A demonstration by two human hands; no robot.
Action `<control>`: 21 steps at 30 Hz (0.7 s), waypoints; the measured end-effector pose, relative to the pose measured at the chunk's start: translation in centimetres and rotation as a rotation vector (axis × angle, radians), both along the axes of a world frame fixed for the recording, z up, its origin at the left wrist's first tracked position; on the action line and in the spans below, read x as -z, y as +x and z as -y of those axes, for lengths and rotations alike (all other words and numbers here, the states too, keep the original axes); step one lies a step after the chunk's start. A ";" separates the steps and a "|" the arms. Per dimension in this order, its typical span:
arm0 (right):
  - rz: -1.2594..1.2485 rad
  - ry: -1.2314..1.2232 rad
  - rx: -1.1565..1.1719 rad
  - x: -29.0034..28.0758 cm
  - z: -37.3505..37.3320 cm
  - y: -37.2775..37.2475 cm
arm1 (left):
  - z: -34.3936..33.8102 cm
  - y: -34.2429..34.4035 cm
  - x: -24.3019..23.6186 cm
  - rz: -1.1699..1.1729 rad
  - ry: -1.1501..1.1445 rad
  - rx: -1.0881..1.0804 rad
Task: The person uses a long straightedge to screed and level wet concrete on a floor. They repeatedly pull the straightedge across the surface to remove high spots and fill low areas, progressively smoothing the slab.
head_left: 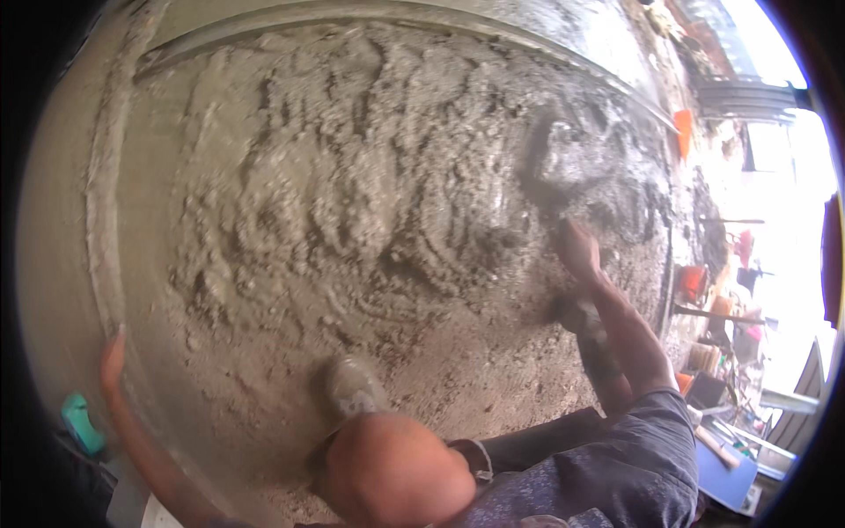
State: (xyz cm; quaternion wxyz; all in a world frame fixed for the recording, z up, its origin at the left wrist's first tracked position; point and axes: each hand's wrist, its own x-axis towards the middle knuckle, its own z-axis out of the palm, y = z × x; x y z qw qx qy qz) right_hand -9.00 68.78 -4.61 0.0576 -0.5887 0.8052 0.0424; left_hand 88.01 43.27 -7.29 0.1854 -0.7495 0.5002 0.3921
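Rough, wet grey mortar (352, 202) covers the surface before me in thick, lumpy ridges, smoother along the left. My right hand (579, 249) reaches into the mortar at the right, its fingers closed. Just beyond it is a mortar-coated grey shape (568, 157), smeared by motion. Whatever that hand grips is blurred, so I cannot name it. At the far left, my left hand (113, 359) rests by the end of a narrow raised edge (104, 211), fingers stretched out and holding nothing. Two mortar-caked boots show below, one near the bottom centre (354, 385) and one under the right forearm (583, 319).
A long straight ledge (352, 13) bounds the mortar at the far side. A teal object (82, 422) lies at the lower left. Along the right stand an orange piece (683, 132), an orange-red container (693, 282), and a blue board (726, 475) among scattered tools.
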 end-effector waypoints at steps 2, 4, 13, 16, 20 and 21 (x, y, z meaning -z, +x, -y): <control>0.322 0.002 0.492 1.8 1.9 7.5 | 0.7 2.1 -1.5 0.158 -0.149 0.097; 0.817 0.134 0.568 -1.9 5.0 19.1 | 0.8 -0.8 -1.8 0.251 -0.087 0.072; 0.672 0.340 0.226 -1.9 6.8 26.0 | -1.6 6.4 2.0 -0.125 -0.103 -0.033; 0.465 0.137 0.439 2.4 -0.4 15.8 | -0.1 -0.8 1.1 -0.036 -0.115 0.116; 0.344 0.036 0.645 0.1 -2.3 5.1 | 1.0 -8.7 -1.0 0.004 -0.213 0.250; 0.317 0.001 0.704 -1.0 -2.5 2.5 | 1.0 -10.6 -1.6 0.016 -0.242 0.275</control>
